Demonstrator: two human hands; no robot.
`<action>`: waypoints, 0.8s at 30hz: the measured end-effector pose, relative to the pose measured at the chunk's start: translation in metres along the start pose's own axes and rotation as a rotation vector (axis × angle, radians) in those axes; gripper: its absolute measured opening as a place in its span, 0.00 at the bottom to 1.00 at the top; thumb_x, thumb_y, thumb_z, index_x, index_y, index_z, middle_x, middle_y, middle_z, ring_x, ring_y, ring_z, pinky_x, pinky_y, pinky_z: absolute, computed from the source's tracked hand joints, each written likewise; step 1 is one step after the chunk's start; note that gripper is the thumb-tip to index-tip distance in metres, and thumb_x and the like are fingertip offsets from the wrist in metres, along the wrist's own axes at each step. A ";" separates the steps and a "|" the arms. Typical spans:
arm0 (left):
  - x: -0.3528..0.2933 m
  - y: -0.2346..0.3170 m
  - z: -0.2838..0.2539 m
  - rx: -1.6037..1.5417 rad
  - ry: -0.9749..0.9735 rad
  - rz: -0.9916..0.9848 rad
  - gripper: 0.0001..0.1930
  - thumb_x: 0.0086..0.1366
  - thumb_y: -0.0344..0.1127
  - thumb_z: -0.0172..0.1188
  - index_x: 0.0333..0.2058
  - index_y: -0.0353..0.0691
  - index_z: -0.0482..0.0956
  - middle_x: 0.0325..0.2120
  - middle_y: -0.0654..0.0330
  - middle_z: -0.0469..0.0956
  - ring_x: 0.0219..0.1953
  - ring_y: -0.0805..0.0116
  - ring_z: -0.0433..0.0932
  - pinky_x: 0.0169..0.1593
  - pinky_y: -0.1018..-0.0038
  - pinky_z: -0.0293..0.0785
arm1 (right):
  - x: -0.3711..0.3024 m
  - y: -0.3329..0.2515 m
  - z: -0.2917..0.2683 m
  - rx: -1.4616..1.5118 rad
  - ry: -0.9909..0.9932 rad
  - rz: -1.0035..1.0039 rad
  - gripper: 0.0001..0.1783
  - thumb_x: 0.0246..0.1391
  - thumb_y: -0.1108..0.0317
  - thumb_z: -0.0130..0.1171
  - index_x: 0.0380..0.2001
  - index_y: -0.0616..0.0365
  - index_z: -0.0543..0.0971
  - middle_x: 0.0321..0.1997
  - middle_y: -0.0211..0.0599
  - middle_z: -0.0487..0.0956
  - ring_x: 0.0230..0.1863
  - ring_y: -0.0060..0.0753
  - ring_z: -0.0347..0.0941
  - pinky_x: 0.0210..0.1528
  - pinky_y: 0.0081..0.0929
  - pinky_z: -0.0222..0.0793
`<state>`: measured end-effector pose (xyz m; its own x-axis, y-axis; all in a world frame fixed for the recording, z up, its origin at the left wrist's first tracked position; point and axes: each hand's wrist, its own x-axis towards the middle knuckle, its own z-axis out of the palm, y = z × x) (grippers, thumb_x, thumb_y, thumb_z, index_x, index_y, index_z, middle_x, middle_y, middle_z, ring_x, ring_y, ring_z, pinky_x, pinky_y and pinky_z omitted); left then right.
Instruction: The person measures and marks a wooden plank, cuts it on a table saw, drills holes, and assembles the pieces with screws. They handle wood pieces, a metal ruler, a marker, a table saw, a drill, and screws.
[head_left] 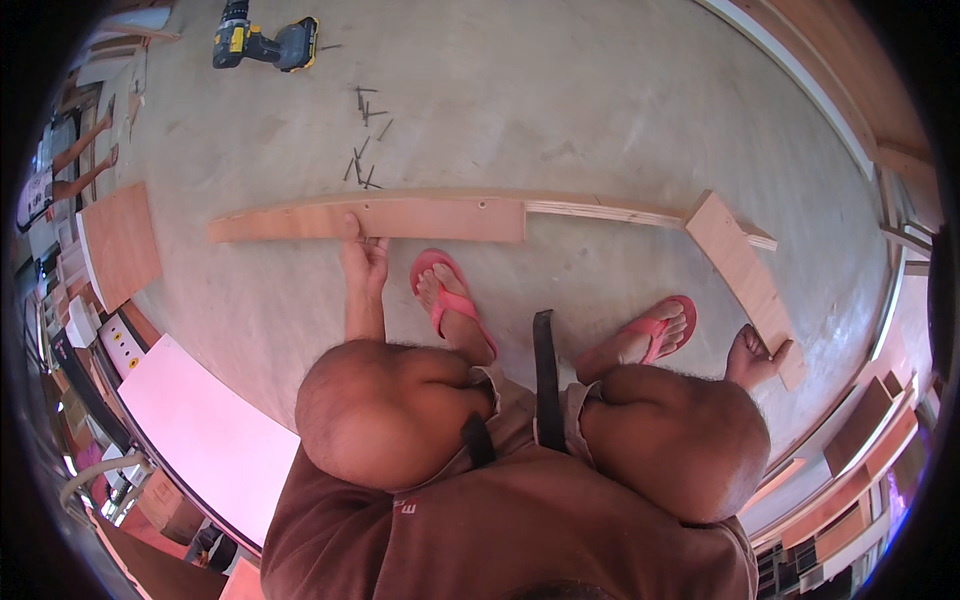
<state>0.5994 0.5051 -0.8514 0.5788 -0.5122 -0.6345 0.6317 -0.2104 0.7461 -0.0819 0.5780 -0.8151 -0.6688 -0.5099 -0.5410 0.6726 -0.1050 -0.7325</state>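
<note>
A long wooden board (430, 219) lies crosswise on the floor in front of my feet, with two small holes or screw heads on its face. My left hand (366, 262) grips its near edge, thumb on the face and fingers curled in. Past the board's right end runs a narrow plywood strip (610, 208), edge up; how the two are joined I cannot tell. A shorter plywood piece (742, 270) slants over the strip's right part. Its near end is held in my right hand (752, 360), fingers closed around it.
Several loose screws or nails (364, 165) lie beyond the board, and a yellow-and-black cordless drill (266, 46) farther off. A white panel (205, 430) and a plywood square (120, 245) are at left. Boards (855, 430) are stacked at right. Another person's legs (85, 165) show far left.
</note>
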 end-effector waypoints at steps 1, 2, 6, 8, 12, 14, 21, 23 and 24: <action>0.002 0.001 -0.001 -0.003 -0.003 -0.005 0.30 0.74 0.46 0.65 0.67 0.38 0.67 0.62 0.51 0.73 0.65 0.50 0.73 0.68 0.49 0.75 | -0.004 0.001 -0.003 0.012 0.003 0.018 0.19 0.72 0.50 0.57 0.43 0.56 0.78 0.32 0.30 0.77 0.25 0.26 0.65 0.31 0.27 0.62; 0.003 0.001 -0.002 -0.010 0.007 -0.007 0.30 0.74 0.46 0.65 0.68 0.38 0.67 0.63 0.50 0.73 0.65 0.50 0.73 0.68 0.49 0.75 | -0.010 0.003 -0.003 0.023 0.003 0.040 0.19 0.72 0.50 0.57 0.44 0.56 0.78 0.33 0.30 0.78 0.26 0.26 0.66 0.31 0.27 0.63; 0.007 0.004 -0.004 0.015 0.034 -0.014 0.30 0.75 0.47 0.64 0.67 0.39 0.68 0.63 0.50 0.74 0.66 0.51 0.73 0.68 0.50 0.75 | -0.037 0.024 0.028 0.071 -0.094 0.166 0.21 0.72 0.49 0.58 0.47 0.57 0.79 0.37 0.32 0.82 0.28 0.28 0.70 0.34 0.28 0.68; 0.006 0.003 -0.003 0.026 0.010 -0.023 0.29 0.75 0.48 0.64 0.67 0.39 0.68 0.63 0.51 0.74 0.66 0.51 0.73 0.68 0.50 0.75 | -0.047 0.042 0.055 0.006 0.028 0.177 0.22 0.71 0.48 0.58 0.47 0.58 0.79 0.40 0.33 0.83 0.32 0.25 0.72 0.39 0.25 0.69; 0.009 0.005 0.003 0.038 0.028 -0.053 0.27 0.76 0.47 0.62 0.66 0.39 0.70 0.62 0.52 0.76 0.66 0.51 0.73 0.68 0.50 0.75 | -0.040 0.077 0.087 -0.045 0.117 0.200 0.19 0.72 0.47 0.58 0.40 0.52 0.78 0.29 0.22 0.74 0.26 0.18 0.62 0.34 0.22 0.61; 0.007 0.010 0.004 0.045 0.053 -0.043 0.26 0.76 0.47 0.62 0.65 0.39 0.71 0.61 0.51 0.76 0.65 0.52 0.74 0.68 0.50 0.75 | -0.029 0.092 0.084 0.004 -0.112 0.265 0.18 0.72 0.47 0.59 0.36 0.48 0.77 0.26 0.18 0.70 0.25 0.16 0.61 0.33 0.22 0.59; -0.001 0.013 0.010 0.057 0.023 -0.041 0.25 0.77 0.45 0.61 0.66 0.40 0.70 0.62 0.52 0.75 0.66 0.51 0.73 0.69 0.50 0.74 | 0.014 0.118 0.074 -0.065 -0.186 0.232 0.19 0.71 0.46 0.60 0.29 0.43 0.75 0.21 0.14 0.64 0.22 0.15 0.55 0.29 0.23 0.54; -0.002 0.011 0.011 0.051 0.012 -0.020 0.25 0.77 0.45 0.61 0.66 0.40 0.70 0.62 0.52 0.75 0.66 0.51 0.73 0.69 0.50 0.74 | 0.014 0.121 0.078 -0.069 -0.240 0.245 0.19 0.71 0.45 0.60 0.29 0.43 0.75 0.20 0.13 0.63 0.22 0.15 0.55 0.29 0.23 0.54; -0.002 0.010 0.011 0.052 0.015 -0.019 0.25 0.77 0.45 0.61 0.66 0.40 0.69 0.62 0.52 0.75 0.66 0.51 0.73 0.69 0.50 0.74 | 0.013 0.123 0.079 -0.092 -0.212 0.244 0.19 0.71 0.45 0.60 0.30 0.43 0.76 0.21 0.13 0.64 0.22 0.15 0.55 0.29 0.23 0.54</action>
<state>0.5990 0.4951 -0.8401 0.5753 -0.4950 -0.6512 0.6149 -0.2633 0.7434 0.0172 0.4906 -0.8797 -0.4044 -0.6778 -0.6140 0.7667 0.1148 -0.6317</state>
